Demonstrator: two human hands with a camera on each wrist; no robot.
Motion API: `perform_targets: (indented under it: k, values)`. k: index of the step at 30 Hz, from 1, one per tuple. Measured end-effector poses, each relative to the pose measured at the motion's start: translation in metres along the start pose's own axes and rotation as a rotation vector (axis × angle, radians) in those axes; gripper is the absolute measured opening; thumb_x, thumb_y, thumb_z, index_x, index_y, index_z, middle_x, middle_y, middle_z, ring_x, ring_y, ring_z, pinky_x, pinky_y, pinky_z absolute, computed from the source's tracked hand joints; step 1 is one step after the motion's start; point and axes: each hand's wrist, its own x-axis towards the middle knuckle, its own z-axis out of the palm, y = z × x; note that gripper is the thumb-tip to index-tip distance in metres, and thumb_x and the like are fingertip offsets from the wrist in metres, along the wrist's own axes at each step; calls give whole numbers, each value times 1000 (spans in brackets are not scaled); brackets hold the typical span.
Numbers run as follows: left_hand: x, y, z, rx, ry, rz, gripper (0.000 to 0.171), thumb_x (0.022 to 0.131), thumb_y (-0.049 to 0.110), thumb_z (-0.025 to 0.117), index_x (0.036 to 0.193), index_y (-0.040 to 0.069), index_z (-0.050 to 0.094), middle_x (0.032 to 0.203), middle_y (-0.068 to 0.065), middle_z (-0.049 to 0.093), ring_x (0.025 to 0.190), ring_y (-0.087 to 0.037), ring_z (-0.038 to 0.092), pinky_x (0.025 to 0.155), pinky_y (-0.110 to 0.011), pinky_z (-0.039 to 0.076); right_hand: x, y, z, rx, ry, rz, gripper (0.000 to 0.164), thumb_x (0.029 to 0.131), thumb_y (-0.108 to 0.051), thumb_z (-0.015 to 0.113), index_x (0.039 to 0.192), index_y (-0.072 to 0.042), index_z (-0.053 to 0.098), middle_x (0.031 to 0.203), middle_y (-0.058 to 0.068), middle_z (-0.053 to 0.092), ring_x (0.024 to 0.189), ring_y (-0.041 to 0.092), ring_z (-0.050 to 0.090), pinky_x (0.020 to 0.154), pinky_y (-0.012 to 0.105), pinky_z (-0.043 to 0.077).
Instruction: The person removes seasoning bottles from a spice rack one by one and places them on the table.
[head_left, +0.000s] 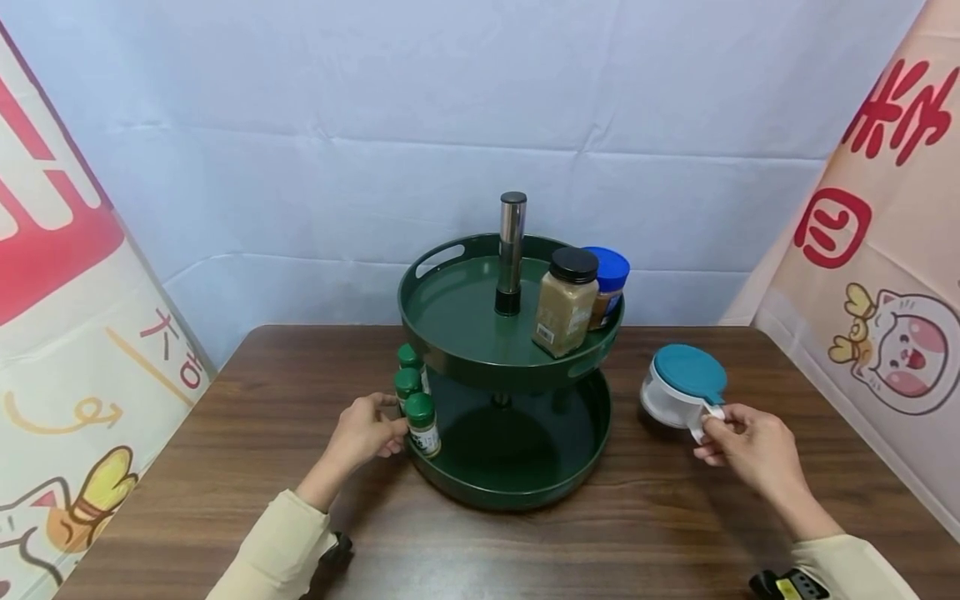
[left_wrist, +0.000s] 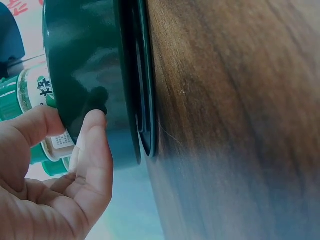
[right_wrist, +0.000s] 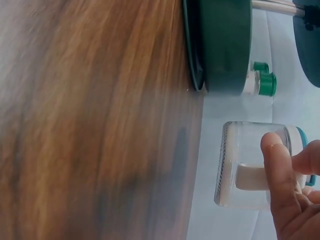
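A dark green two-tier round rack (head_left: 510, 497) stands on the table, a metal post rising through its middle. At its left side my left hand (head_left: 362, 430) grips the lower tray's wall (left_wrist: 95, 55), thumb at the rim beside a small green-capped spice jar (head_left: 422, 423) and a finger against the outside. To the right, my right hand (head_left: 759, 446) pinches the white handle (head_left: 705, 422) of a clear jar (head_left: 666, 402) with a teal lid (head_left: 688, 370). That jar looks raised off the table in the right wrist view, with some pale contents at its base.
Two more green-capped jars (head_left: 407, 382) stand behind the front one on the lower tray's left. The upper tray (head_left: 457, 300) carries a black-lidded jar of tan powder (head_left: 564, 310) and a blue-lidded jar (head_left: 609, 271) at its right. Printed cloths (head_left: 885, 317) flank the wooden table (head_left: 300, 375).
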Motion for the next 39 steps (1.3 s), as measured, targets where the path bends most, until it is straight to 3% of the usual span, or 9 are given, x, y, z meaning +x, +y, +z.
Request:
perform_targets:
  k: [10, 24, 31, 39]
  values:
    - [2, -1, 2, 2, -4, -10, 46, 81, 8, 66, 123, -6, 51, 63, -8, 61, 54, -19, 61, 51, -33, 52, 1, 13, -8, -89, -61, 60, 23, 92, -8, 47, 95, 14, 54, 71, 13, 65, 55, 16, 65, 50, 28, 52]
    - [2, 0, 1, -1, -9, -12, 47, 82, 8, 66, 124, -6, 51, 63, -8, 62, 54, -20, 62, 51, -33, 52, 0, 22, -5, -115, -100, 83, 21, 90, -8, 46, 92, 12, 55, 71, 11, 64, 56, 17, 65, 50, 28, 52]
    - [1, 0, 1, -5, -5, -1, 48, 82, 8, 66, 124, -7, 50, 63, -8, 61, 54, -21, 61, 50, -32, 51, 0, 21, -6, -210, -99, 49, 17, 87, -9, 49, 79, 3, 57, 60, 5, 62, 52, 16, 61, 45, 27, 48]
    - [0, -1, -1, -12, -4, -2, 47, 82, 9, 66, 124, -6, 50, 64, -8, 62, 54, -20, 61, 50, -33, 52, 2, 18, -8, -288, -189, 80, 21, 89, -17, 50, 74, -2, 54, 58, 2, 59, 52, 17, 59, 45, 30, 45]
